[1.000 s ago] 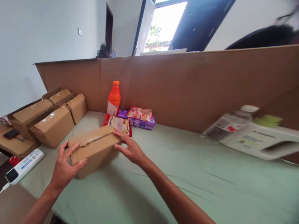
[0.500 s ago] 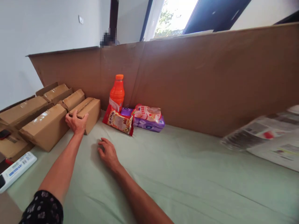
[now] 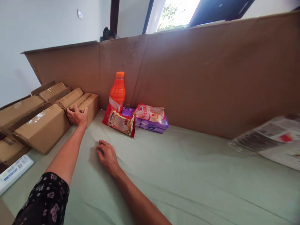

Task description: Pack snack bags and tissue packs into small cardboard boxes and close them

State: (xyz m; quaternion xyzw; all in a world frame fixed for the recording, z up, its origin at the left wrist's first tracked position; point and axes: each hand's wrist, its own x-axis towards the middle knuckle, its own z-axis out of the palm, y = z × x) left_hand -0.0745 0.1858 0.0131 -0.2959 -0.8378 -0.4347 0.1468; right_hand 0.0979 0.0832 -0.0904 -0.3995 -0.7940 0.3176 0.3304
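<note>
My left hand (image 3: 78,116) grips the near end of a small closed cardboard box (image 3: 92,105), fingers and thumb spread across its width. That box stands against another cardboard box (image 3: 71,97) on its left. My right hand (image 3: 107,156) rests on the pale green sheet (image 3: 187,175), fingers loosely bent and apart, holding nothing. Beyond it lies a red snack packet (image 3: 119,122), leaning by an orange bottle (image 3: 117,92) that stands upright. A pink-and-red packet (image 3: 150,113) lies on a purple wrapped pack (image 3: 152,125).
More cardboard boxes (image 3: 43,126) are crowded at the left. A white-and-blue long package (image 3: 15,172) lies in front of them. A tall cardboard panel (image 3: 199,78) runs along the back. Printed plastic packaging (image 3: 276,134) lies at the right. The top of a person's head (image 3: 108,33) shows behind the panel.
The small box in my left hand has shifted slightly back and left, closer to its neighbours. My right hand has stayed nearly still on the sheet. The view has shifted a little.
</note>
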